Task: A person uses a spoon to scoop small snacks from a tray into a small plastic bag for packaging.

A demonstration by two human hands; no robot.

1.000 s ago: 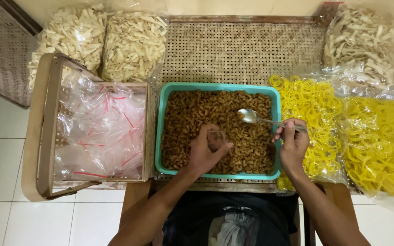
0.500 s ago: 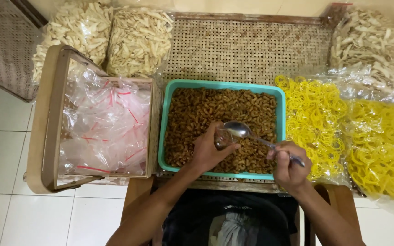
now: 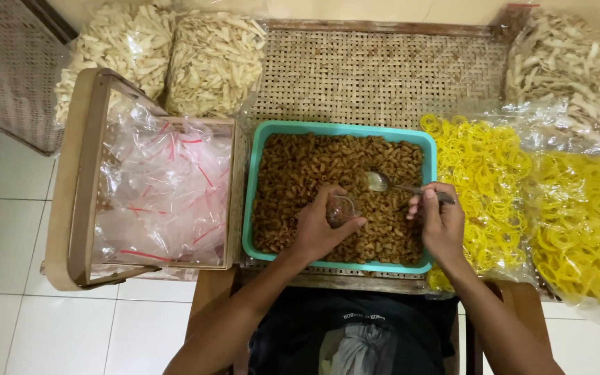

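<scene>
Nearest, the left hand has its grip closed around a small clear plastic bag, held mouth-up just over the snacks. Beside it the right hand pinches the handle of a metal spoon, whose bowl sits close to the bag's mouth; whether it is loaded is hard to tell. The risk I see is spillage: the bag's opening is narrow and limp, so a tilted spoon or a slack hold could drop pieces outside it.

Both hands work over a teal plastic tray filled with small brown curled snacks. To the left a wooden-framed basket holds empty clear bags with red strips. To the right lie bags of yellow ring crackers. Farthest, on the woven tabletop, are bags of pale stick crackers.
</scene>
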